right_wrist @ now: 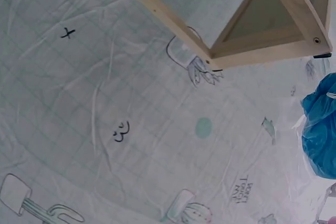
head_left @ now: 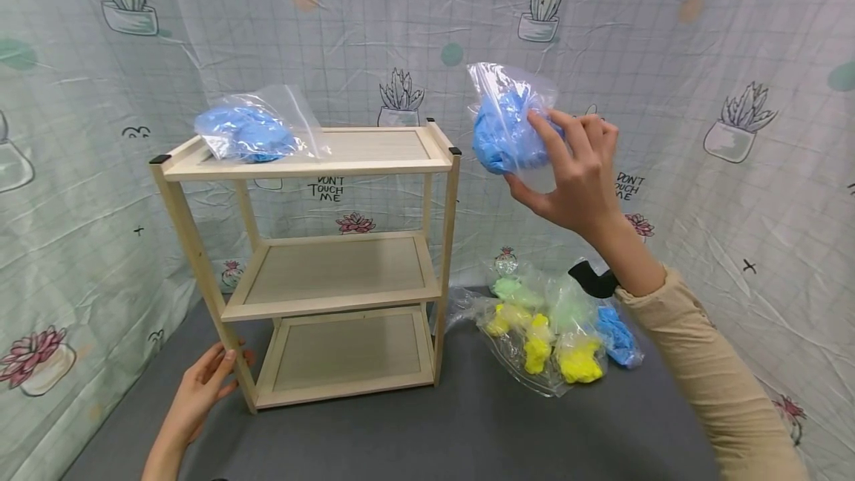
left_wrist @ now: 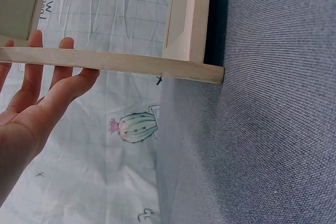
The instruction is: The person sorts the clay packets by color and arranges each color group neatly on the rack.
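Note:
A three-tier wooden shelf point(head_left: 312, 168) stands upright at the centre left. My left hand point(head_left: 205, 384) grips its front left post point(left_wrist: 131, 62) low down, thumb in front and fingers reaching behind. High to the right of the shelf, my right hand point(head_left: 574, 173) pinches a clear zip bag with a soft blue lump point(head_left: 497, 132) in it. In the right wrist view, this blue bag point(right_wrist: 321, 129) shows at the right edge. Another zip bag with a blue lump point(head_left: 250, 132) lies on the left of the top tier.
On the grey cloth surface point(head_left: 467, 429), right of the shelf, lies a pile of clear bags with yellow lumps point(head_left: 580, 362), pale green lumps point(head_left: 517, 292) and a blue lump point(head_left: 617, 336). A curtain with cactus prints point(head_left: 735, 13) hangs behind and at both sides.

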`<state>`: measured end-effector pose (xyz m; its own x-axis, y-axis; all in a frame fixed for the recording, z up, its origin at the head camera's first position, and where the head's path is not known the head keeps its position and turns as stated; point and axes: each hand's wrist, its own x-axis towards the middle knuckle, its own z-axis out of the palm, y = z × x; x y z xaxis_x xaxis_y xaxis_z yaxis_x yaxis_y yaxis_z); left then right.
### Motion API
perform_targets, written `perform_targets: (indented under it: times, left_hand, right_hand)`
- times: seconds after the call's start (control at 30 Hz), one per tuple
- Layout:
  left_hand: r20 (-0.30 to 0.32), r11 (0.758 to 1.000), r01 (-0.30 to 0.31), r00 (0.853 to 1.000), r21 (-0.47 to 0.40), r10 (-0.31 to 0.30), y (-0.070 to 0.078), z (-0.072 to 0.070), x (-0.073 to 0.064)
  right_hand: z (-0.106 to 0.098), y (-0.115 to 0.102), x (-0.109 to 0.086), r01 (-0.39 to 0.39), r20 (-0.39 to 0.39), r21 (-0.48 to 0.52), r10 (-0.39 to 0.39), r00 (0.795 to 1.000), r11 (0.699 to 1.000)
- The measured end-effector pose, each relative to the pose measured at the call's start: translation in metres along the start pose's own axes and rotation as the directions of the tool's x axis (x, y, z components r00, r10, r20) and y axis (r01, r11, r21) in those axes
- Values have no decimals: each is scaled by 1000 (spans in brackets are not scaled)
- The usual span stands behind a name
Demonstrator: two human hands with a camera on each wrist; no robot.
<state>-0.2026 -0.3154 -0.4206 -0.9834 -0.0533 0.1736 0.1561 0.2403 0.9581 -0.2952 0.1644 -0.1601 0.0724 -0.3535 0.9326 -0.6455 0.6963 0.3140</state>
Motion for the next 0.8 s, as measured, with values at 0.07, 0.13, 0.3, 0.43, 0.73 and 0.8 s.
perform_targets:
  times: [0.07, 0.13, 0.3, 0.43, 0.73, 0.8]
  left_hand:
    - [1, 1000, -5, 1000, -7, 5, 0, 0, 0]
    - [2, 1000, -11, 1000, -13, 11, -1, 0, 0]
    - [7, 999, -30, 1000, -25, 30, -2, 0, -1]
    - [11, 999, -35, 999, -28, 35, -2, 0, -1]
    - [12, 999, -38, 999, -36, 38, -2, 0, 0]
    - [11, 999, -38, 999, -37, 38, -3, 0, 1]
  right_hand:
    - [2, -2, 5, -2, 11, 4, 2, 1000, 1000]
    - [4, -5, 10, -4, 23, 8, 4, 1000, 1000]
    - [12, -15, 19, 3, 76, 12, -3, 997, 1000]
    - [21, -26, 27, 13, 96, 11, -14, 995, 1000]
    - [41, -45, 39, 71, 180, -61, -59, 982, 996]
    - [45, -48, 39, 75, 201, -66, -61, 978, 995]
